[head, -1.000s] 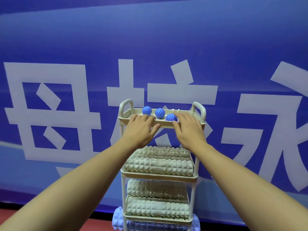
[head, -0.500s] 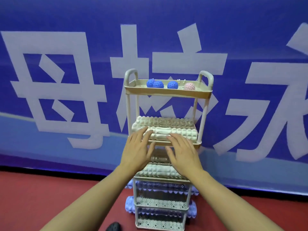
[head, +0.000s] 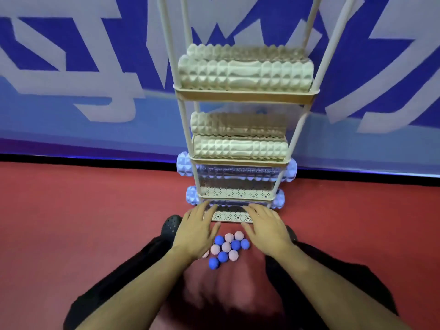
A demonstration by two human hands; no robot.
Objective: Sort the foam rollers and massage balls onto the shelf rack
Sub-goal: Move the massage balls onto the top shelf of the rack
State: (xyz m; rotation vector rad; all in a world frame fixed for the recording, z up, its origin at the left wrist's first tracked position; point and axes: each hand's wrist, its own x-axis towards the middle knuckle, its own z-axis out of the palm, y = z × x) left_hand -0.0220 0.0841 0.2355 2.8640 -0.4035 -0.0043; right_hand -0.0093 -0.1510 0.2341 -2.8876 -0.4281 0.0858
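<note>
— Where are the hands?

— Both low in front of the shelf rack (head: 245, 97), at its bottom tier. The left hand (head: 197, 231) and the right hand (head: 266, 228) are spread, fingers fairly straight and gripping nothing; their fingertips reach the bottom tier's front edge, though I cannot tell if they touch it.

— And the massage balls?

— A cluster of blue and pink massage balls (head: 226, 248) lies on the red floor (head: 83, 210), between the two wrists and just behind the fingers.

— The rollers?

— Above the hands, beige foam rollers (head: 245, 73) fill one tier, and two more beige rollers (head: 239, 147) sit on the tier below. Nearer the hands, pale blue rollers (head: 184, 164) poke out past both sides of the two lowest tiers.

— Anything else?

— A black shoe (head: 170, 226) just beside the left hand, and a blue wall banner (head: 71, 67) behind the rack.
</note>
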